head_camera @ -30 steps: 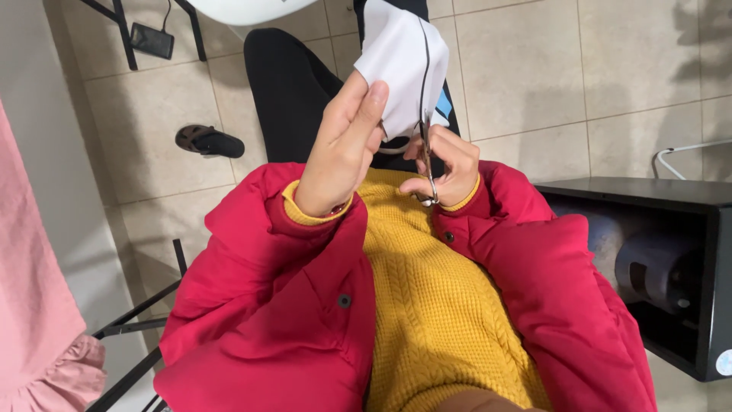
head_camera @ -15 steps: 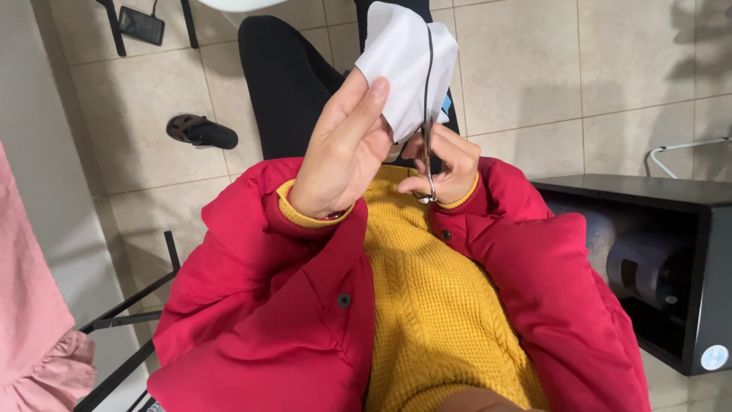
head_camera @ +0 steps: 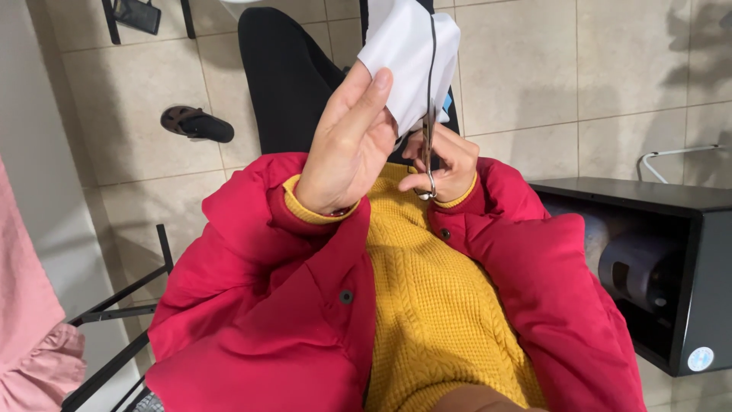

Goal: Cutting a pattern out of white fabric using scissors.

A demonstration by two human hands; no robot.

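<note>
We see our left hand (head_camera: 347, 149) raised in front of the chest, its fingers together and pressed flat along the near side of a white sheet of paper (head_camera: 408, 53), with the thumb hidden behind the sheet, so the hand is clamped on the paper's lower left part. The paper stands up and away from us, above the hands, with a dark line running down it near its right edge. Our right hand (head_camera: 446, 164) sits just beside and below the left, its fingers curled shut through the loops of a small pair of metal scissors (head_camera: 427, 156). The scissors point upward and meet the paper's lower edge at the dark line; we cannot tell how far the blades are parted. Both wrists come out of yellow sweater cuffs inside the sleeves of a red padded jacket (head_camera: 259, 305), which lies open over a yellow knitted sweater (head_camera: 435, 305). Beyond the hands a leg in black trousers (head_camera: 286, 84) stretches over a beige tiled floor (head_camera: 534, 84). A dark sandal (head_camera: 197, 124) lies on the tiles to the left, well apart from the hands. A black open-fronted cabinet (head_camera: 671, 259) stands at the right, and pink cloth (head_camera: 30, 320) hangs at the left edge.
</note>
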